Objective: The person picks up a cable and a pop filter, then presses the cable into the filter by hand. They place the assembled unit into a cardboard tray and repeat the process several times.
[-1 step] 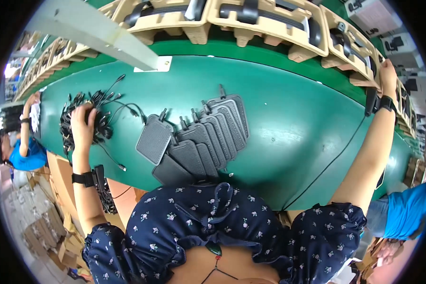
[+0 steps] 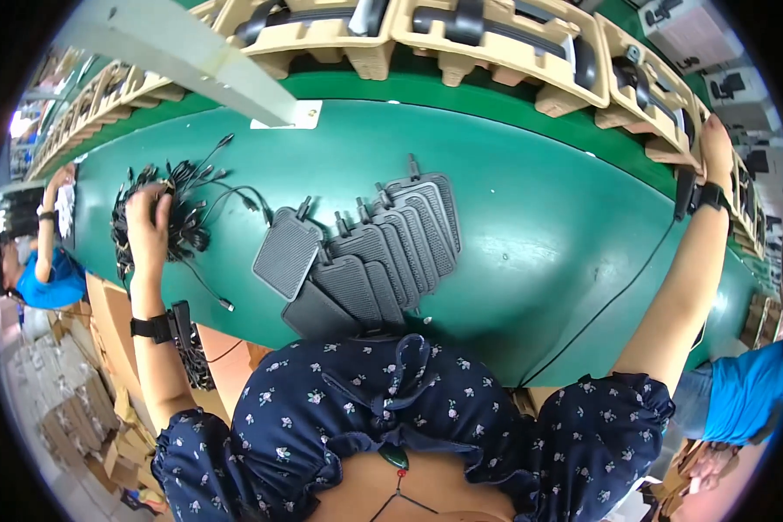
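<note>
With twelve o'clock at the far side of the green desk, I see a co-worker in blue at nine o'clock, one arm stretched forward. Between nine and ten, a tangled heap of black cables lies on the desk, a few plugs straying from it. The left hand is at the heap's near-left part, fingers bent over the cables and thumb spread from them; I can't tell whether it grips any. Its wrist wears a black strap with a dark box beside it. At eleven, a pale metal post slants to its foot on the desk. In the middle, dark grey ridged rectangular pads overlap in a fan, short stubs at their far edges. From twelve to one, tan moulded trays hold black curved parts. Between two and three, the right hand reaches to the trays' edge; its fingertips are hidden, so I can't tell how open it is or what it holds. A black box sits by that wrist, and a black cord runs from it toward five o'clock. Between three and four is another person in blue.
</note>
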Motion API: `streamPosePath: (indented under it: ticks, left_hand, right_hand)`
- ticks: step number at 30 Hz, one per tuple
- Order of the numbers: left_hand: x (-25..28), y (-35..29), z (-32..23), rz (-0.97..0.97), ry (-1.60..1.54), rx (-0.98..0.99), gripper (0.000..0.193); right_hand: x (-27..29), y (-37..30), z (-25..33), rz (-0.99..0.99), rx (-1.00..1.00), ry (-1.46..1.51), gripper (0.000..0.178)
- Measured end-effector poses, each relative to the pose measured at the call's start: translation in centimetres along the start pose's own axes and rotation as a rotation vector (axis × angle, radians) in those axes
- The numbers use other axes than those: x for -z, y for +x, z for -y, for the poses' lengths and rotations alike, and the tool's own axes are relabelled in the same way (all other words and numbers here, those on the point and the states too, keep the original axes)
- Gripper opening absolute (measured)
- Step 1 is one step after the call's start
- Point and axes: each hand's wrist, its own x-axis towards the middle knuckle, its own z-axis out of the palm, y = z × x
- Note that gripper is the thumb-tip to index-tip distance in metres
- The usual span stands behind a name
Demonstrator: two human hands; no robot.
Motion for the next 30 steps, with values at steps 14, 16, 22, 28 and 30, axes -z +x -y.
streamPosePath:
  ticks: [14, 16, 22, 28, 30]
  left_hand:
    - [1.3, -1.9, 8.8, -0.077, -0.248, 0.327, 0.049]
    - [1.4, -2.4, 8.5, -0.061, -0.369, 0.346, 0.048]
    - [-0.3, -4.5, 2.5, -0.126, -0.465, 0.206, 0.038]
    - [2.0, -7.6, -1.1, 0.030, -0.578, 0.180, 0.048]
    - [3.2, -7.9, -1.6, 0.036, -0.509, 0.147, 0.053]
  right_hand:
    - [5.5, -11.6, 20.5, -0.260, 0.659, 0.350, 0.027]
    - [9.3, -18.0, 28.4, -0.066, 0.962, 0.534, 0.036]
    - [7.8, -29.3, 37.4, 0.469, 1.437, 0.634, 0.076]
    - [5.7, -31.4, 39.0, 0.582, 1.528, 0.424, 0.069]
    - [6.3, -31.8, 39.0, 0.579, 1.536, 0.380, 0.066]
